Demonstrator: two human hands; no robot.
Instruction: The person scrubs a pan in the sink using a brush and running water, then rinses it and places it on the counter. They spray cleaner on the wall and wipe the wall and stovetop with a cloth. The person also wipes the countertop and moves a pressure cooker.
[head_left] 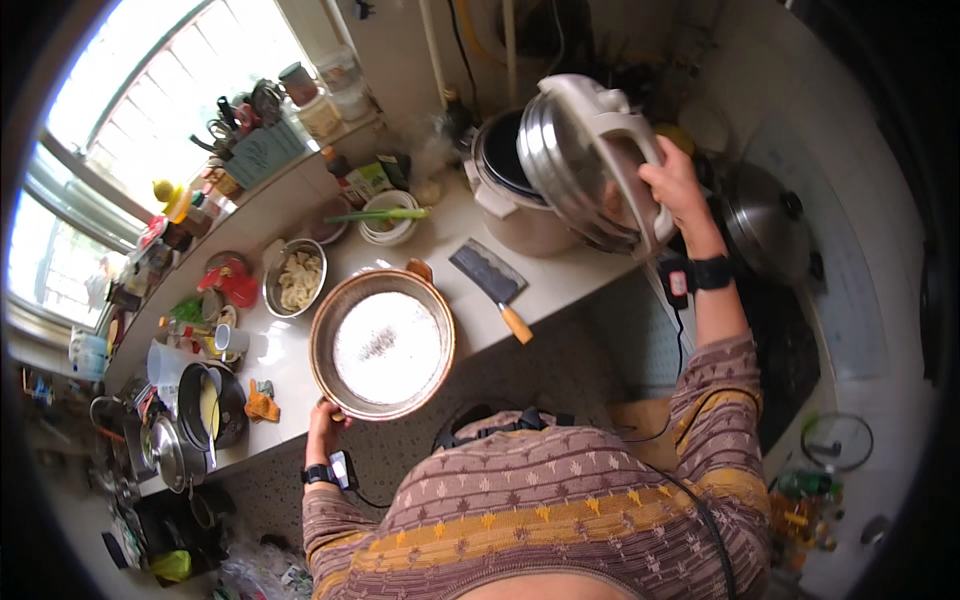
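My right hand [680, 185] is closed around the handle of a pressure cooker lid [565, 165], which is tilted up on its side. The lid is at the right side of the pressure cooker [520, 228], partly covering its opening; the dark inner pot shows. My left hand [325, 428] grips the near handle of a wide round metal pan [322, 335] at the counter's front edge. The pan's bottom is bright white with a greyish patch in the middle. Between pan and cooker lies a cleaver [488, 272], its wooden handle jutting over the counter edge.
Behind the pan stand a metal bowl of pale dough-like pieces [298, 282] and white bowls [385, 228] topped with a green onion [375, 214]. At left are a dark pot [230, 410] and an orange cloth [262, 402]. A domed metal wok lid [765, 225] is at right.
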